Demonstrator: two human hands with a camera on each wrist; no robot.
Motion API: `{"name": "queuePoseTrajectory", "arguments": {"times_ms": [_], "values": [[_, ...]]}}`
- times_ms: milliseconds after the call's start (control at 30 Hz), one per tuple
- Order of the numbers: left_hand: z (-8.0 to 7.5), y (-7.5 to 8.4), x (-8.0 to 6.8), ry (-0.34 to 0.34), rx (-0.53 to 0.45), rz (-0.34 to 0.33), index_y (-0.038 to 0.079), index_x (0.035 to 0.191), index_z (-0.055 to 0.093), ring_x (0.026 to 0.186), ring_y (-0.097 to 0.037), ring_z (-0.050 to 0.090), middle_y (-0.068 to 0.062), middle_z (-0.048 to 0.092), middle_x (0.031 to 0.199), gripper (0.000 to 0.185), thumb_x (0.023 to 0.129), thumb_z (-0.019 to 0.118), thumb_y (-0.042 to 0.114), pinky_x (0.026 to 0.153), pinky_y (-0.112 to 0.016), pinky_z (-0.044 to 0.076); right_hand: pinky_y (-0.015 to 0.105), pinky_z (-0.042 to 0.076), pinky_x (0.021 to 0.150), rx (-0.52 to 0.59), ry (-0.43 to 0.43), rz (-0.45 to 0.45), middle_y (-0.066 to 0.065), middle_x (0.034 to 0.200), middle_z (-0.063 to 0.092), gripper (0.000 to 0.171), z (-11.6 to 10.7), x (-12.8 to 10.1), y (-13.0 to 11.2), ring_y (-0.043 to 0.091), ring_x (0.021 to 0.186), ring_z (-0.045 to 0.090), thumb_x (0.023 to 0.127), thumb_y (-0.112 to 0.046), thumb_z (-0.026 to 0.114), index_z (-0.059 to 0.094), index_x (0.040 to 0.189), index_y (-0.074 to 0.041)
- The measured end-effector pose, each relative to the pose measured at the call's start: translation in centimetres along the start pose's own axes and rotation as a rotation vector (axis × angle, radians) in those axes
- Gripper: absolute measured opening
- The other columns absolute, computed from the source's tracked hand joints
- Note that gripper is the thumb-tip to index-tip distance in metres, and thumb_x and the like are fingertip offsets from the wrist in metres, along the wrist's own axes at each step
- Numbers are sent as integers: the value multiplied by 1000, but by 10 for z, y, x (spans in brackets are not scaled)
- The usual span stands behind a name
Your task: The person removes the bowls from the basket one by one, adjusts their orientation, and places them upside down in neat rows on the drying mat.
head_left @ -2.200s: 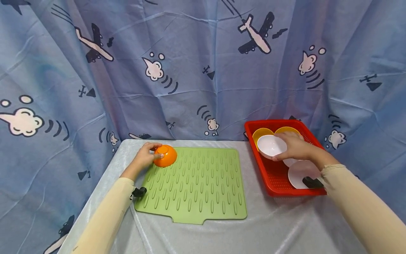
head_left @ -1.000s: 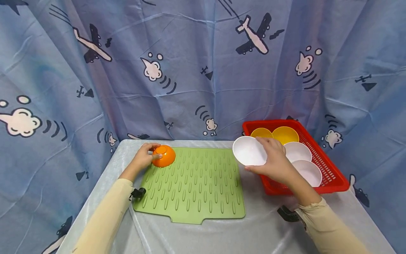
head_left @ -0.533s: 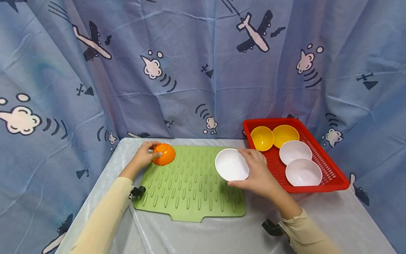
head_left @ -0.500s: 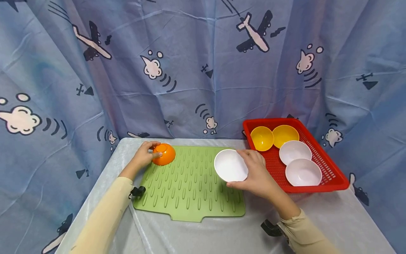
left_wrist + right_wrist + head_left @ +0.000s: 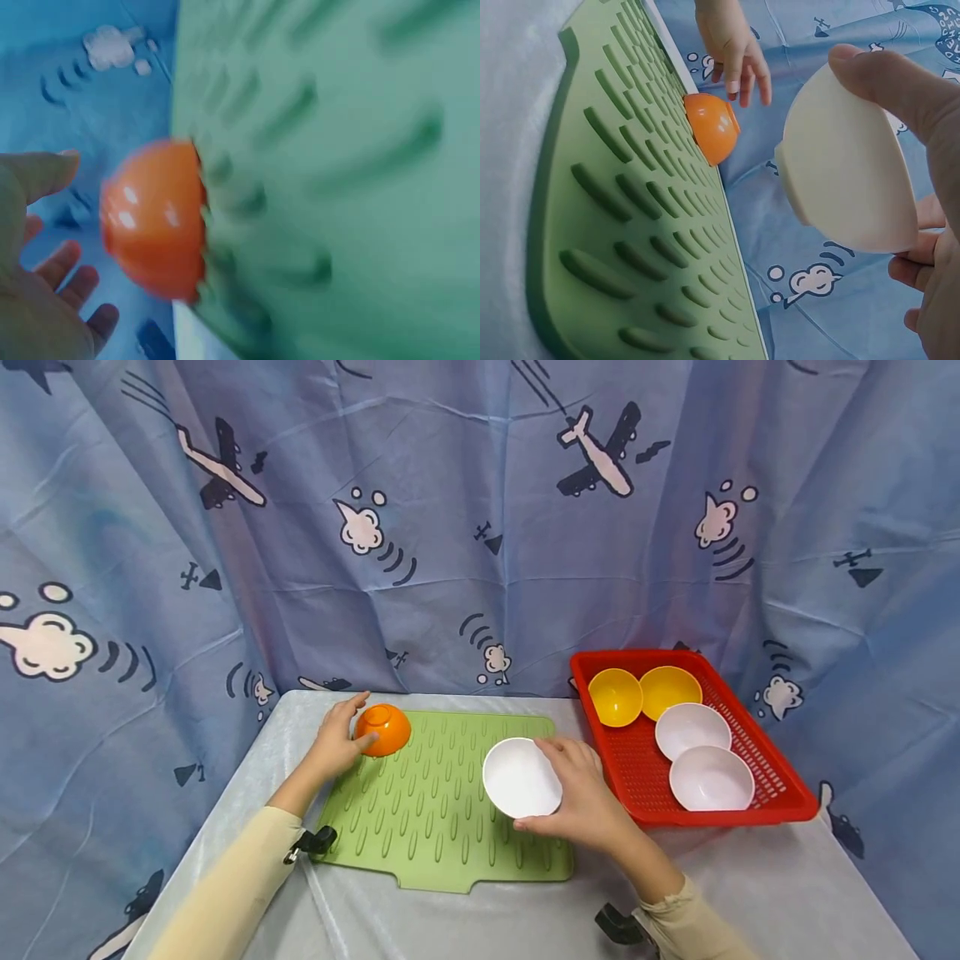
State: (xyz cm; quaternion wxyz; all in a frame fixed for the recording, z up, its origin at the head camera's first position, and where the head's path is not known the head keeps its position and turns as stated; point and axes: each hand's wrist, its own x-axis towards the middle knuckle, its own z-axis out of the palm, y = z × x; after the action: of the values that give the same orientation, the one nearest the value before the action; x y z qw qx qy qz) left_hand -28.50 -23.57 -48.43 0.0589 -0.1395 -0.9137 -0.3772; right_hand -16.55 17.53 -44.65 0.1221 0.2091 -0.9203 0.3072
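An orange bowl (image 5: 386,732) lies upside down on the far left corner of a green ridged mat (image 5: 442,806). My left hand (image 5: 335,743) is beside it with fingers spread; in the left wrist view a gap shows between these fingers and the bowl (image 5: 157,221). My right hand (image 5: 581,789) grips a white bowl (image 5: 521,778) by its rim, thumb on the near side and fingers on the far side. This bowl is over the mat's right part, its hollow facing up towards the head camera. The right wrist view shows its outer side and foot (image 5: 847,165).
A red perforated basket (image 5: 637,768) stands right of the mat. Inside are two yellow bowls (image 5: 617,697) and two white bowls (image 5: 711,778). A pale cloth (image 5: 540,927) covers the table, and a blue patterned curtain (image 5: 442,552) hangs behind.
My right hand has lifted the white bowl out of the red basket and carried it left over the mat. My left hand has let go of the orange bowl and drawn slightly away.
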Motion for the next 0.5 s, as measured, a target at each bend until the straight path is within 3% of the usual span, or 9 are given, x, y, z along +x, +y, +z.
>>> {"name": "queuePoseTrajectory", "arguments": {"times_ms": [267,500], "values": [[22,53,-35,11,-253,-54,1,138,53,134,-38,49,-20,57,139,51,95,74,15,115,-59,33,61,31,108,23,-2,-33,12,139,51,111,10,-5,0,33,132,40,56,-53,95,52,148,-9],[52,100,-70,-104,-283,-65,9,137,59,130,-33,54,-8,63,136,50,94,75,27,108,-60,40,61,31,108,4,13,-65,12,138,53,113,15,-8,3,32,132,41,55,-55,96,52,148,-9]]}}
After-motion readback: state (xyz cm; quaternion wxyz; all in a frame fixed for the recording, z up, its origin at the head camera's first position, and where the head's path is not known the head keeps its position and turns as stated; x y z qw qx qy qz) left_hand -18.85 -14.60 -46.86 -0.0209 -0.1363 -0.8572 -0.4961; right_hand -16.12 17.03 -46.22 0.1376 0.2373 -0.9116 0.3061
